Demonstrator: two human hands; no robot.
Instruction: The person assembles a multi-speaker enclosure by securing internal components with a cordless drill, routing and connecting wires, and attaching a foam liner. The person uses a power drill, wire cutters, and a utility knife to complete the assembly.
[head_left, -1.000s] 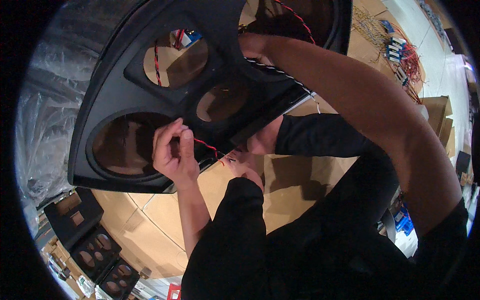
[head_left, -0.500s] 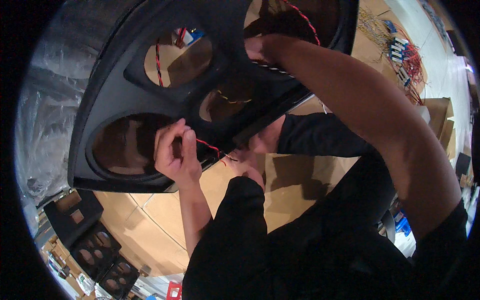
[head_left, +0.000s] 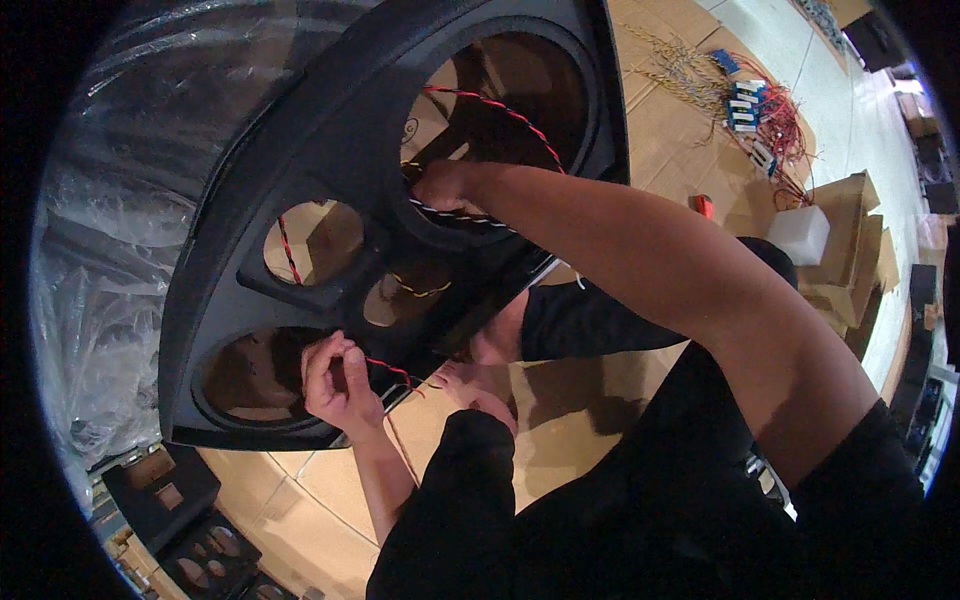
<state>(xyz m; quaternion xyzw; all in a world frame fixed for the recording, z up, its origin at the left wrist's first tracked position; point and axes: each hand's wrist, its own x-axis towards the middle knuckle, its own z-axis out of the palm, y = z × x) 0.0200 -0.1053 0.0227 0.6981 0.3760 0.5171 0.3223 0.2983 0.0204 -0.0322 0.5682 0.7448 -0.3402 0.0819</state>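
A large black speaker cabinet (head_left: 225, 270) with several round cut-outs lies tilted before me. Over its lower cut-out, my left hand (head_left: 340, 385) is closed in a pinch on a red-and-black twisted wire (head_left: 395, 372), whose loose end trails right toward my bare foot (head_left: 475, 385). My right hand (head_left: 445, 185) reaches into the big upper cut-out. Its fingers are mostly hidden, close to a yellow-and-black wire (head_left: 410, 167). Beneath that wrist runs a white-and-black twisted wire (head_left: 455, 213). Another red-and-black wire (head_left: 510, 110) curves across the same cut-out.
Clear plastic wrap (head_left: 120, 260) covers things at left. Several wire bundles with blue-and-white connectors (head_left: 745, 105) lie on cardboard at far right, near a cardboard box (head_left: 850, 240) and a white block (head_left: 798, 235). Smaller black cabinets (head_left: 165, 490) stand at lower left.
The view has shifted, so the cabinet appears lower and more of the floor at right shows. My left hand keeps its pinch on the wire; my right hand stays inside the upper cut-out.
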